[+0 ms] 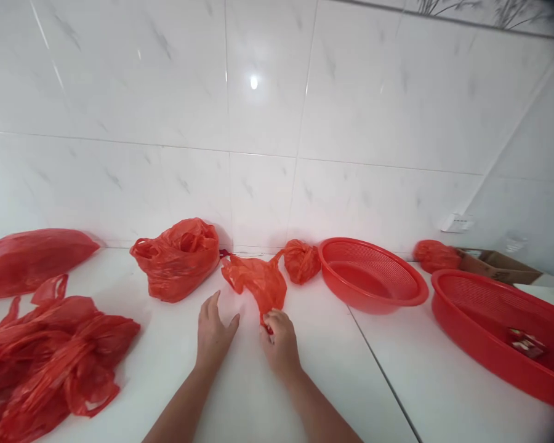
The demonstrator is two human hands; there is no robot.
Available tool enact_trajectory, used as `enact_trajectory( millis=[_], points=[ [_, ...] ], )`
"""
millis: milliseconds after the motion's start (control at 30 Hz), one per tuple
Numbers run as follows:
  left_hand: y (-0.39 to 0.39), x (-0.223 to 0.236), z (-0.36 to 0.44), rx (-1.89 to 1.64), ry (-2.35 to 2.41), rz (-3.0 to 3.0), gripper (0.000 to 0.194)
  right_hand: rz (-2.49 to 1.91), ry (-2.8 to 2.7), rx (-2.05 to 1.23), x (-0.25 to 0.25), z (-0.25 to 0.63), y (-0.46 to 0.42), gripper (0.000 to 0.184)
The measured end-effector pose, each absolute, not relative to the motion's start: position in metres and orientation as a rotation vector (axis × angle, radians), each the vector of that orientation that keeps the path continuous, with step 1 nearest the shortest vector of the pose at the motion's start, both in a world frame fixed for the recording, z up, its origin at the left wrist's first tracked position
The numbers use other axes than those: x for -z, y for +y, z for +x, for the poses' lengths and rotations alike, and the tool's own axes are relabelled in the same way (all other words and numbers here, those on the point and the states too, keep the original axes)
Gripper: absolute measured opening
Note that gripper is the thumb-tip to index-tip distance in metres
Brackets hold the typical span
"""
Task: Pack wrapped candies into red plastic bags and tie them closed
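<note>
In the middle of the white tabletop lies a crumpled red plastic bag (261,280). My right hand (281,340) has its fingers closed on the bag's near end, with a bunched bit of red plastic showing at the fingertips. To the left, my left hand (215,332) hovers over or rests on the table, fingers apart and holding nothing. Behind it stands a fuller red plastic bag (180,261) with its handles loose. A small knotted red bag (301,261) sits just right of the crumpled one.
A round red plastic basin (373,301) stands right of centre. Beyond it is a larger red basin (480,326) with small packets (527,343) inside. A cardboard box (498,266) and another red bag (436,255) are at the back right. Heaped red bags (60,351) cover the left.
</note>
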State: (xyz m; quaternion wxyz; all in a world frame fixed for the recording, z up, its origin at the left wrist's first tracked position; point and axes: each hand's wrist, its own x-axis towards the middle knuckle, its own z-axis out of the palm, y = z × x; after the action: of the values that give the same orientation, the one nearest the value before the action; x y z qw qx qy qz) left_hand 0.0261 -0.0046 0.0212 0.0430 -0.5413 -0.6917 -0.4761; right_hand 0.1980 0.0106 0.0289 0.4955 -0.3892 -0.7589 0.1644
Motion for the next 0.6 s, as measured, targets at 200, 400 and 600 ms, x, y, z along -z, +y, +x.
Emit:
enact_trajectory(
  millis=[200, 400, 600],
  points=[
    [-0.028, -0.023, 0.041, 1.306, -2.067, -1.672, 0.078, -0.927, -1.698, -0.986, -0.032, 0.263, -0.076, 0.026],
    [-0.049, -0.026, 0.048, 1.840, -2.194, -1.828, 0.020, -1.100, -1.513, -1.017, -0.037, 0.321, -0.093, 0.034],
    [-0.073, -0.046, 0.061, 2.017, -2.548, -1.779, 0.012, -1.370, -1.701, -0.240, -0.059, 0.342, -0.092, 0.019]
  ],
)
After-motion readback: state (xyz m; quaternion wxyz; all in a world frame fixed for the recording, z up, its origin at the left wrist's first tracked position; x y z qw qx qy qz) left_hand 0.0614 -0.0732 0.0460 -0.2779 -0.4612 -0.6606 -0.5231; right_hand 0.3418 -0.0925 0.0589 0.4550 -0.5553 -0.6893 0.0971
